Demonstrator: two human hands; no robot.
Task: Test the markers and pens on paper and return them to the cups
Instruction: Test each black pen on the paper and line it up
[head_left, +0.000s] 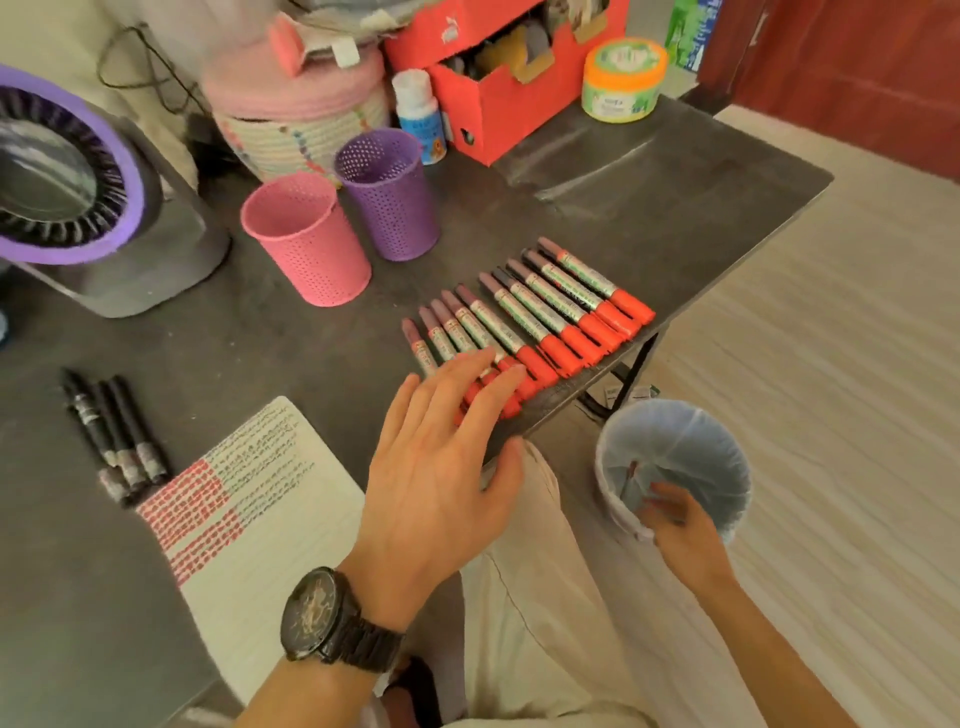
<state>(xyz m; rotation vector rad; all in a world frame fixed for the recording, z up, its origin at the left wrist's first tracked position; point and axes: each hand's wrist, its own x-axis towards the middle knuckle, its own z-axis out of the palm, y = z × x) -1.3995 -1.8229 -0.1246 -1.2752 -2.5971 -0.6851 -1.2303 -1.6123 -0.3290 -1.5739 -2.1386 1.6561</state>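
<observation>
Black pens (117, 431): four, it seems, lying side by side on the tabletop (649, 208), just left of the paper.
Paper (270, 519): one sheet, bearing red swatches and black scribbles; testing looks well advanced.
Cups: two, the pink cup (306, 244) and the purple cup (389, 197), upright, nothing visible inside; the return looks not yet begun.
Left hand (441, 467): spread flat, fingers straight, touching the nearest red caps.
Markers (545, 306): about eleven, red-capped, in a row near the right edge.
Right hand (680, 530): low at the waste bin (675, 441); blurred, so whether it holds anything cannot be told.
</observation>
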